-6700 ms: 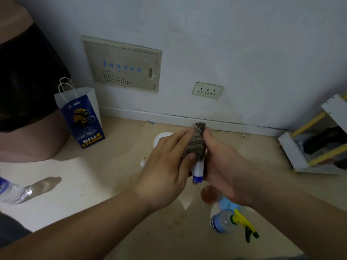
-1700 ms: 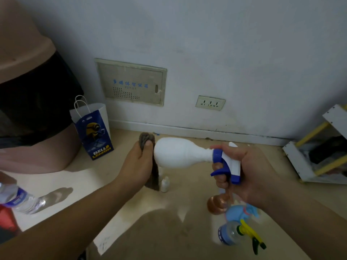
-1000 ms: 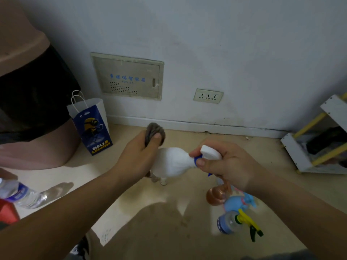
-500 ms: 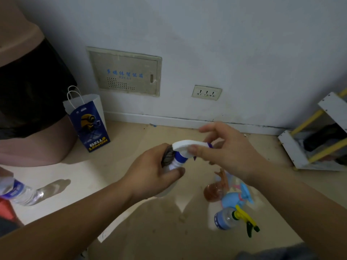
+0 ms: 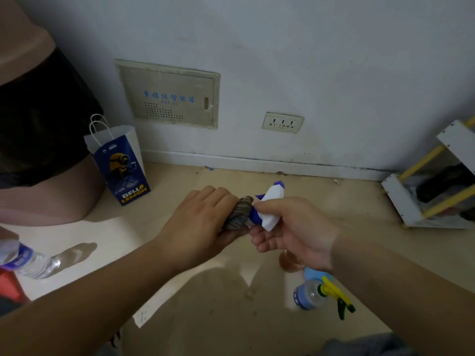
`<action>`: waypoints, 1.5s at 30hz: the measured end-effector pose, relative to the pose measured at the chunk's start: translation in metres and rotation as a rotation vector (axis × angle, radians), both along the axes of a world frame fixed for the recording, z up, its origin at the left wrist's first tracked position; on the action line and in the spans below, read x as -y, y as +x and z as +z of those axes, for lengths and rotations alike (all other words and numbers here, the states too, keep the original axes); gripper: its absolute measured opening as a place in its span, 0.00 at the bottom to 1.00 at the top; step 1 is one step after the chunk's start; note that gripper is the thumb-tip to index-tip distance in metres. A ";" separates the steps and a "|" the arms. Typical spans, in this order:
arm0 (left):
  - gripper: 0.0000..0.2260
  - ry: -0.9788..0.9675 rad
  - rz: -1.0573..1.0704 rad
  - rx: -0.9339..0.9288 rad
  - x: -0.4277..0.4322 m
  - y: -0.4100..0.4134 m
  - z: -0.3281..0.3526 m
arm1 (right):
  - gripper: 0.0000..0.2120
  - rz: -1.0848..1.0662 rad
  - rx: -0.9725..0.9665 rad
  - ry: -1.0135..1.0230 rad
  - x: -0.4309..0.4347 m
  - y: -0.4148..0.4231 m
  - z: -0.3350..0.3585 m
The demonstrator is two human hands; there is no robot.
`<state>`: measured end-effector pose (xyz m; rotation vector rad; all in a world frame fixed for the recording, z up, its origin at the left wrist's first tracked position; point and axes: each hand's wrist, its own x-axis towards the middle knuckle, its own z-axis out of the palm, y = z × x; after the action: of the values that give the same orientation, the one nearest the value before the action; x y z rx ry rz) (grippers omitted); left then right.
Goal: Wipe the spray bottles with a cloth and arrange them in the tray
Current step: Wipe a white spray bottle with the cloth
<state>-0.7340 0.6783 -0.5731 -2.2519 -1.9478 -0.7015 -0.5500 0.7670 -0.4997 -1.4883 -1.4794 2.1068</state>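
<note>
My left hand (image 5: 198, 224) holds a grey-brown cloth (image 5: 239, 215) wrapped round the neck of a white spray bottle; the bottle's body is hidden under that hand. My right hand (image 5: 295, 232) pinches the bottle's white and blue spray head (image 5: 268, 209), which points up and away towards the wall. On the floor below my right wrist lie a clear blue-labelled spray bottle with a yellow and green trigger (image 5: 316, 295), a light blue bottle (image 5: 312, 273) and an amber one (image 5: 289, 263), partly hidden by my arm.
A blue and white paper bag (image 5: 120, 165) stands by the wall at the left, next to a pink bin with a black liner (image 5: 38, 150). A clear water bottle (image 5: 25, 260) lies at the far left. A white and yellow rack (image 5: 437, 186) stands at the right.
The bottle was held sideways while my left hand wiped its body. Now my left hand has moved the cloth up to the neck and my right hand has shifted to pinch the spray head.
</note>
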 end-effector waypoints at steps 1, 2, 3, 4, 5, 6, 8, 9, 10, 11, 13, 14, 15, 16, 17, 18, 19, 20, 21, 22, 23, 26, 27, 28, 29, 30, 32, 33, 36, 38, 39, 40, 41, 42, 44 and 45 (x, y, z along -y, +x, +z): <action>0.19 -0.051 -0.023 0.045 0.000 -0.007 0.000 | 0.14 -0.017 0.012 0.028 -0.002 0.002 0.001; 0.18 -0.102 -0.008 0.108 0.002 -0.013 -0.002 | 0.14 -0.041 0.021 0.047 -0.005 0.005 0.003; 0.17 -0.153 0.050 0.210 0.004 -0.017 -0.005 | 0.14 -0.067 0.027 0.062 -0.008 0.008 0.004; 0.15 -0.206 0.149 0.367 0.006 -0.018 -0.009 | 0.13 -0.091 0.026 0.075 -0.011 0.011 0.006; 0.14 -0.271 0.263 0.568 0.006 -0.018 -0.011 | 0.13 -0.106 0.021 0.086 -0.013 0.013 0.008; 0.13 -0.319 0.370 0.779 0.006 -0.017 -0.013 | 0.13 -0.107 0.010 0.095 -0.015 0.014 0.010; 0.13 -0.343 0.512 1.093 0.003 -0.015 -0.013 | 0.11 -0.087 -0.015 0.114 -0.014 0.015 0.014; 0.12 -0.347 0.535 1.178 0.001 -0.014 -0.009 | 0.10 -0.078 -0.025 0.125 -0.013 0.015 0.014; 0.13 -0.355 0.527 1.212 0.000 -0.011 -0.004 | 0.10 -0.070 -0.034 0.137 -0.011 0.015 0.014; 0.13 -0.363 0.493 1.201 0.000 -0.005 0.003 | 0.11 -0.063 -0.044 0.150 -0.009 0.015 0.014; 0.19 -0.306 0.370 0.942 0.004 0.014 0.013 | 0.11 -0.059 -0.063 0.174 -0.005 0.012 0.012; 0.21 -0.223 0.285 0.742 0.008 0.027 0.018 | 0.10 -0.056 -0.072 0.186 -0.003 0.010 0.011; 0.21 -0.146 0.182 0.574 0.013 0.039 0.024 | 0.09 -0.049 -0.081 0.198 -0.001 0.008 0.010; 0.20 -0.099 0.085 0.462 0.017 0.046 0.026 | 0.07 -0.040 -0.093 0.209 0.000 0.007 0.010; 0.18 -0.085 0.012 0.422 0.019 0.047 0.027 | 0.06 -0.031 -0.102 0.222 0.001 0.006 0.009; 0.15 -0.097 -0.045 0.428 0.019 0.041 0.026 | 0.05 -0.017 -0.100 0.242 0.002 0.006 0.008; 0.14 -0.131 -0.078 0.452 0.018 0.033 0.024 | 0.05 0.009 -0.086 0.271 0.002 0.007 0.008; 0.14 -0.189 -0.082 0.486 0.015 0.023 0.019 | 0.07 0.037 -0.069 0.300 0.002 0.009 0.008; 0.14 -0.264 -0.030 0.561 0.011 0.014 0.014 | 0.07 0.060 -0.060 0.324 0.003 0.010 0.008; 0.15 -0.350 0.091 0.700 0.006 0.006 0.011 | 0.06 0.075 -0.058 0.338 0.004 0.011 0.009; 0.15 -0.428 0.233 0.856 0.000 0.001 0.007 | 0.07 0.086 -0.056 0.341 0.004 0.012 0.009; 0.15 -0.414 0.341 0.905 0.001 0.021 0.009 | 0.06 0.071 -0.061 0.286 0.003 0.011 0.008; 0.15 -0.341 0.264 0.802 0.008 0.036 0.013 | 0.05 0.057 -0.063 0.261 0.003 0.011 0.007; 0.15 -0.264 0.184 0.693 0.017 0.049 0.020 | 0.06 0.039 -0.067 0.241 0.003 0.010 0.007; 0.14 -0.183 0.114 0.613 0.024 0.056 0.025 | 0.06 0.023 -0.076 0.239 0.003 0.010 0.006; 0.13 -0.113 0.057 0.549 0.027 0.056 0.025 | 0.06 0.018 -0.076 0.257 0.003 0.010 0.006; 0.10 -0.096 -0.026 0.475 0.023 0.042 0.018 | 0.05 0.051 -0.058 0.311 0.005 0.010 0.007; 0.10 -0.143 -0.023 0.497 0.019 0.032 0.013 | 0.06 0.068 -0.053 0.335 0.005 0.010 0.008; 0.12 -0.406 0.255 0.775 0.006 0.007 0.004 | 0.07 0.102 -0.038 0.378 0.004 0.015 0.009; 0.14 -0.519 0.369 0.901 0.006 0.012 0.004 | 0.07 0.116 -0.031 0.362 0.004 0.016 0.008; 0.15 -0.489 0.328 0.882 0.008 0.021 0.007 | 0.06 0.123 -0.030 0.345 0.004 0.016 0.008; 0.14 -0.425 0.246 0.850 0.012 0.031 0.014 | 0.06 0.129 -0.025 0.330 0.004 0.016 0.008; 0.13 -0.368 0.153 0.830 0.016 0.040 0.021 | 0.06 0.133 -0.019 0.322 0.005 0.016 0.008; 0.11 -0.337 0.080 0.823 0.020 0.044 0.026 | 0.06 0.140 -0.015 0.321 0.006 0.016 0.009; 0.09 -0.343 0.027 0.811 0.018 0.035 0.023 | 0.06 0.182 -0.013 0.344 0.006 0.015 0.009; 0.10 -0.390 0.070 0.840 0.016 0.027 0.017 | 0.06 0.214 -0.012 0.366 0.007 0.015 0.010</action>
<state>-0.7071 0.6621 -0.5558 -2.2717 -2.6947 -1.5742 -0.5348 0.7602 -0.4893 -1.2276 -1.9656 1.8087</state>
